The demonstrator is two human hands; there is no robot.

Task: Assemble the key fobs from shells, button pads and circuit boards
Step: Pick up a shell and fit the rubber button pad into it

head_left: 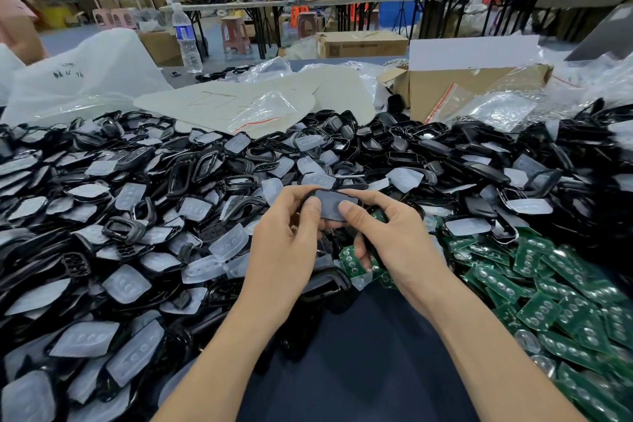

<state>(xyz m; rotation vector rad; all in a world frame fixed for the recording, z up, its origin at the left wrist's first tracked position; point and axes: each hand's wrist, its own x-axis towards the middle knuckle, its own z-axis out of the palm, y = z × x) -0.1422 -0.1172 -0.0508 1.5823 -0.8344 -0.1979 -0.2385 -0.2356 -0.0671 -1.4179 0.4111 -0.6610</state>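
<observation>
Your fingers (346,208) are clamped on one black shell (358,198); both thumbs press flat on the grey pad (329,205) lying in its face, while the other fingers curl underneath, mostly hidden; your left hand (286,250) grips the shell's left end and your right hand (397,240) its right end, so it sits between them, level, in front of the heap; whether the pad is fully seated you cannot tell from here; a green board (349,259) shows just below your right fingers, and whether they touch it is unclear; bare dark cloth (359,360) runs between your forearms; to your left and ahead, loose shells (185,178) and translucent loose pads (126,284) lie mixed in one deep pile; to your right, more boards (541,312) overlap in a green spread that meets the black parts; beyond the heap stand a white bag (85,79) with handwriting, an open cardboard box (455,92) with small zip bags spilling beside it, and a water bottle (186,38) upright at the far edge.
</observation>
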